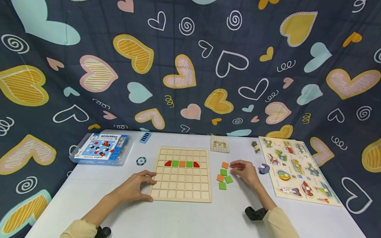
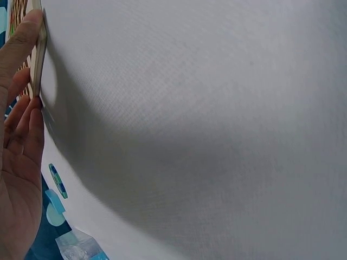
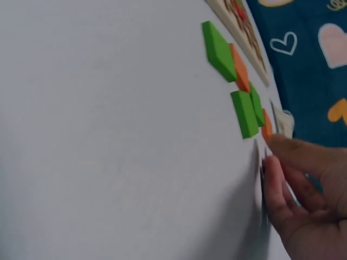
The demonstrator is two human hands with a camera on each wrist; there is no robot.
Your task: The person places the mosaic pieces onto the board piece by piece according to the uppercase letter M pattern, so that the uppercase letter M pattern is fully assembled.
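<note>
On the desk [image 1: 184, 218], roughly midway between its left and right edges, you've got the grid board [image 1: 181, 177] with 5 pieces [image 1: 182, 164] in 1 row. Your left hand [image 1: 134, 187] touches its left side, thumb and fingers apart. Your right hand [image 1: 246, 172] is just beside an orange tile [image 1: 225, 165], fingertips slightly apart. 4 other loose tiles [image 1: 228, 179] lie nearby.

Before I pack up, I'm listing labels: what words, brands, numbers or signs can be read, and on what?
None reads clearly.
Boxed set: title print, too blurred to read.
Picture board: tiny print-like marks, too small to read.
Round chip: any marking too small to read.
Grid board: no text visible.
</note>
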